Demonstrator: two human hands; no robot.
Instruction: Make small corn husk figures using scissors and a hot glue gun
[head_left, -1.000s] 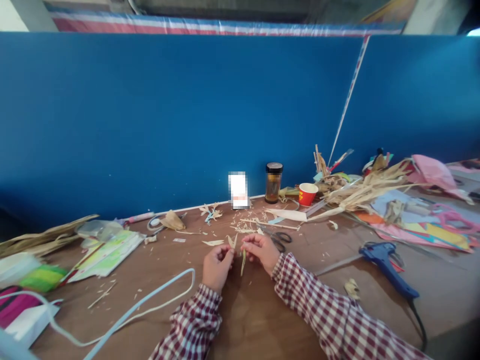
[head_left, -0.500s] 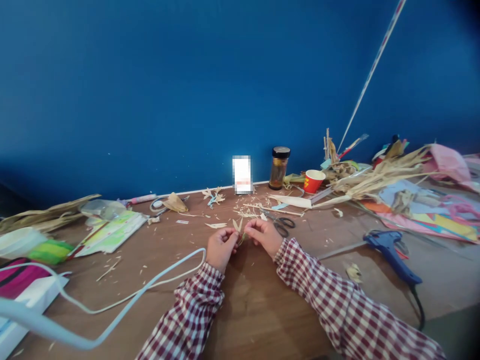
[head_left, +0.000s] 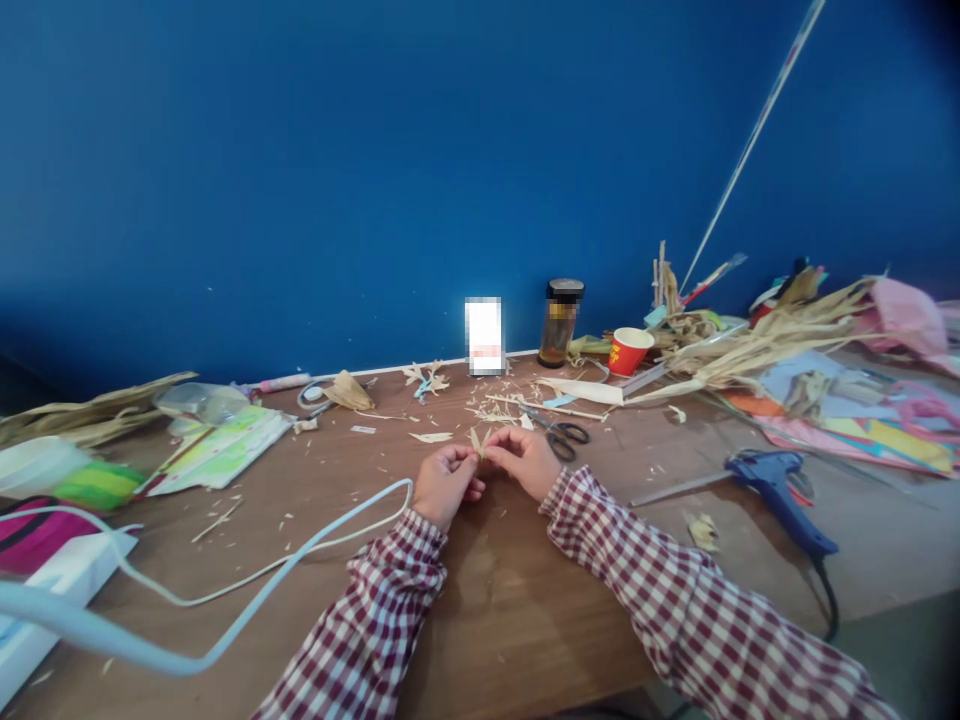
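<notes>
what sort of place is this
Probably a craft workspace: a blue glue gun, black-handled scissors and what look like dried husks lie on the cluttered table.

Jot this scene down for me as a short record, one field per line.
Left hand: pinching a small pale husk-like piece
Right hand: fingertips close together at the same piece; exact grip unclear
Nearest tool: dark-handled scissors, just beyond the right hand
Right side: blue glue gun lying on the brown table
Left side: pale cable, looped
Back: lidded jar, left of a red cup
</notes>
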